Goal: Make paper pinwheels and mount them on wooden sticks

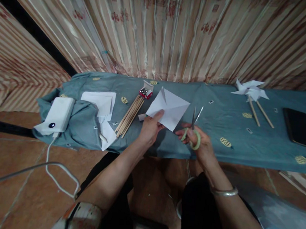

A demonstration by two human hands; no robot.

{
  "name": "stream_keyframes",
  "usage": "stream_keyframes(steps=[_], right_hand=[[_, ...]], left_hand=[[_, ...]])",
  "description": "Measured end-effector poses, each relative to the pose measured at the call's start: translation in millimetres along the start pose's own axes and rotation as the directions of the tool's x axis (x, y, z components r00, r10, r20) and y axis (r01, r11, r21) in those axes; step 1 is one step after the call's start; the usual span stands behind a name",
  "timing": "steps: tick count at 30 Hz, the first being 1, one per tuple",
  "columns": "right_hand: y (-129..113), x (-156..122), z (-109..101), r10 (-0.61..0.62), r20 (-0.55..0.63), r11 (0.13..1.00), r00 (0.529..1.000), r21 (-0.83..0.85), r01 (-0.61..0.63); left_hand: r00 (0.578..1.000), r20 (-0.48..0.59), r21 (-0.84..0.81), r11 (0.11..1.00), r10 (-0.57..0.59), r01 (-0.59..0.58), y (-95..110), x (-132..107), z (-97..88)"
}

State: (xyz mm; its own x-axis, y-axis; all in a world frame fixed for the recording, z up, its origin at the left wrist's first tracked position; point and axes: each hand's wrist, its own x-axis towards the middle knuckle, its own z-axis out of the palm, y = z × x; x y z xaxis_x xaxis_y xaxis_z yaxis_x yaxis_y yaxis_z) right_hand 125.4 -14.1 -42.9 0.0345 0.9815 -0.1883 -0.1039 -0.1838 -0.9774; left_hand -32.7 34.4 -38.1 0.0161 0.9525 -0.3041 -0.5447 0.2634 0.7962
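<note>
My left hand [151, 129] pinches the lower left edge of a white paper square [170, 107], thumb on top and fingers beneath. The sheet has creases, and a slit shows near its top corner. In my right hand [198, 141] are scissors [192, 133] with pale green handles, my fingers in the loops. Their blades point away from me, slightly apart, just right of the paper and not touching it. Left of the paper lies a bundle of wooden sticks [130, 116]. Behind the sticks sits a small red box [145, 92] of metal pins or tacks, its lid up.
White paper pieces [106, 104] and a white power bank [58, 114] with a cable lie on the left of the cloth-covered table [212, 124]. Paper pinwheels [251, 90] on sticks and a dark phone [300, 128] lie on the right. A curtain [161, 31] hangs behind.
</note>
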Motion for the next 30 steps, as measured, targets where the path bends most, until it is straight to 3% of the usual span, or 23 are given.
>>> stream_keyframes(steps=[3,6,21,30], right_hand=[[6.2,-11.9,-0.9,0.050,0.232,0.996,0.972,-0.089,-0.030],[10.5,-18.6,-0.1,0.073,0.329,0.994,0.942,-0.106,-0.040],[9.7,-15.8,5.3,0.129,0.353,0.984,0.927,-0.159,-0.077],[10.2,-14.9,5.4,0.121,0.349,0.980,0.929,-0.194,-0.055]], left_hand=[[0.999,-0.013,-0.022,0.999,0.035,-0.035,7.5,3.4,-3.3],[0.999,-0.029,0.011,1.000,0.018,-0.018,9.4,4.4,-3.0],[0.997,-0.075,-0.029,0.999,-0.023,0.021,9.5,-1.8,8.6],[1.000,-0.023,-0.083,0.997,0.009,-0.011,3.3,-2.0,5.2]])
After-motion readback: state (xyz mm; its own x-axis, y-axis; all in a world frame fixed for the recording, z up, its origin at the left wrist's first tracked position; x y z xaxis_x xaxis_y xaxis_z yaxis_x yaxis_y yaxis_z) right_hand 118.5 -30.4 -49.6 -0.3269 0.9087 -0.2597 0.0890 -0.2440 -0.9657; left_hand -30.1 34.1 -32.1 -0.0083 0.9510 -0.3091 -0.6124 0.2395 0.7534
